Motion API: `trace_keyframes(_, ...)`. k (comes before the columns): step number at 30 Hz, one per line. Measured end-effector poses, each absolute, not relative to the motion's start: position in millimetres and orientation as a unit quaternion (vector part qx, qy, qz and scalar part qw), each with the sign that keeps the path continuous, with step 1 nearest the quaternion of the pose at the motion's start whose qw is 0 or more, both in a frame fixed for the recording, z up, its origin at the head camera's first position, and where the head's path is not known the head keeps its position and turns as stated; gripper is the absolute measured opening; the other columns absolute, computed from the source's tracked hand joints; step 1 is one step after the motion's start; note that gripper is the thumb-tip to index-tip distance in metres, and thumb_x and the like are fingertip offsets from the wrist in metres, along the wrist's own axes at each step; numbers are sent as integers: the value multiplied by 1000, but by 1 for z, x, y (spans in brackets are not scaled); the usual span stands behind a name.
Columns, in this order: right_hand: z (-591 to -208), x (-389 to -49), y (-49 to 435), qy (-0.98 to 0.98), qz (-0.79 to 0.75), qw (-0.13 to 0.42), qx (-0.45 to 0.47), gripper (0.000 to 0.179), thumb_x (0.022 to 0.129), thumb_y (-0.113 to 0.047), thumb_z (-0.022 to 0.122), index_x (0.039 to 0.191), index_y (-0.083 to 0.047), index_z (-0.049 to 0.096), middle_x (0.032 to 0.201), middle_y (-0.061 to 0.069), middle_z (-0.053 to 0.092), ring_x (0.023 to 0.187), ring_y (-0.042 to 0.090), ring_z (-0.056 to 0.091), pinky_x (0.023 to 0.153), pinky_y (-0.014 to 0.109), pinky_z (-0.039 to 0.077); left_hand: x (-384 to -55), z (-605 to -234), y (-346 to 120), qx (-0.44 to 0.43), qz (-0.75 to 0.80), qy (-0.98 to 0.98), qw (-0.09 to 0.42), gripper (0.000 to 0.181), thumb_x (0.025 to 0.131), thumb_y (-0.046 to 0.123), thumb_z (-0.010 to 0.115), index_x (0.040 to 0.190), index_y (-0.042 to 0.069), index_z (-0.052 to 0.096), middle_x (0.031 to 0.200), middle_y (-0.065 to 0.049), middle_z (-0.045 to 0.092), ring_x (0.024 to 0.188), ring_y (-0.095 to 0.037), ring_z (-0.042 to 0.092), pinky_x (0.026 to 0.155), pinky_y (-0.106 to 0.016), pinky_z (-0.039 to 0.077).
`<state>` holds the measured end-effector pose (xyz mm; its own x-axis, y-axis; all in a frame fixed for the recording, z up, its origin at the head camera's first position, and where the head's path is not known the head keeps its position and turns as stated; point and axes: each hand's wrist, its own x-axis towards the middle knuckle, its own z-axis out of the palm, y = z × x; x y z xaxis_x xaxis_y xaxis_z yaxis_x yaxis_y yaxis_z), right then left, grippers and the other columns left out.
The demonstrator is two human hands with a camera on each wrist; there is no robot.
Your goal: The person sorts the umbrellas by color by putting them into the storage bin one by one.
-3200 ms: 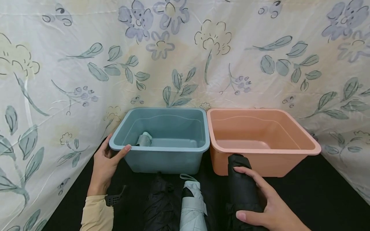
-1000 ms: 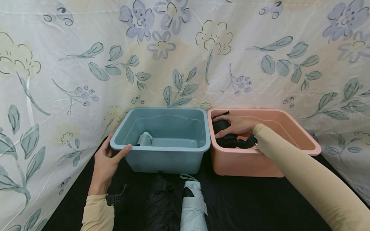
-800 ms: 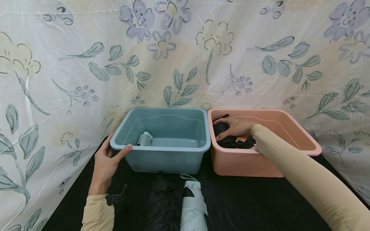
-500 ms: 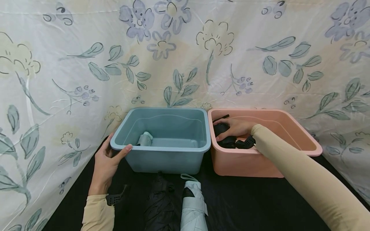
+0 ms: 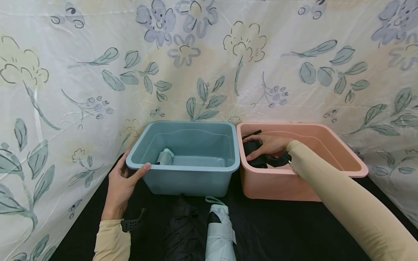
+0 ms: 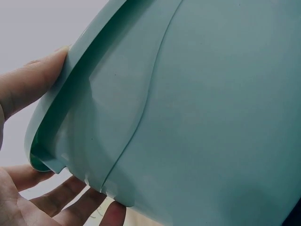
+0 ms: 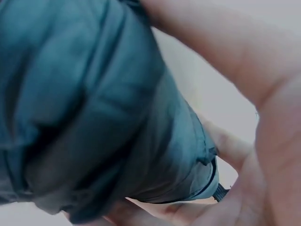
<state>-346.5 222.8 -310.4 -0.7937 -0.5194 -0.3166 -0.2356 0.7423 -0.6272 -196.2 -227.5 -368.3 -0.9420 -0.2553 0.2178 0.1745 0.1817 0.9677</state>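
Note:
In the head view my left hand [image 5: 118, 186] grips the front left corner of a blue plastic bin [image 5: 186, 181]. The left wrist view has the thumb [image 6: 35, 80] against the rim and the fingers along the outer wall. My right hand [image 5: 270, 143] reaches into the left end of a peach plastic bin [image 5: 281, 186], holding a black folding umbrella [image 5: 251, 146]. Close up in the right wrist view, thumb and fingers curve round the umbrella's rolled cloth [image 7: 108, 108]. The bin's front wall hides its lower part.
In front of the blue bin lie another black folded umbrella [image 5: 183, 232] and a pale blue-grey one [image 5: 220, 235] with a wrist loop. A grey-green cylindrical thing [image 5: 166, 157] lies inside the blue bin. Behind both bins hangs a floral cloth [image 5: 202, 61].
My right hand has carried the black umbrella from in front of the peach bin into its left end. Over the last second it stays almost still there. The left hand keeps its grip.

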Motion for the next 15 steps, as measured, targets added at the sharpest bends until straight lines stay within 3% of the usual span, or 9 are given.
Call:
trace_keyframes(4,-309,-345,223,908,-274,233,-212,89,81,-49,84,154,-18,43,160,20,23,125,35,43,86,40,49,-196,-368,-228,25,-640,-749,170,87,91,20,79,162,17,28,160,-9,34,146,-28,35,115,-52,33)
trace_keyframes(8,-308,-343,223,906,-273,230,-226,88,81,-49,83,153,-17,44,161,21,21,138,40,33,104,52,44,-196,-369,-229,22,-640,-748,172,86,91,19,79,161,17,29,160,-10,35,146,-29,35,115,-53,33)
trace_keyframes(11,-310,-343,224,906,-266,228,-236,89,81,-51,82,153,-17,44,161,24,20,142,47,28,108,62,38,-196,-369,-230,20,-641,-748,171,85,91,19,79,161,18,29,159,-10,35,145,-29,36,115,-53,33)
trace_keyframes(15,-312,-345,226,909,-268,232,-222,92,78,-54,84,153,-20,44,161,20,22,141,44,31,107,57,41,-196,-369,-230,19,-640,-749,169,85,92,19,79,161,18,29,159,-10,35,145,-29,36,115,-53,33)
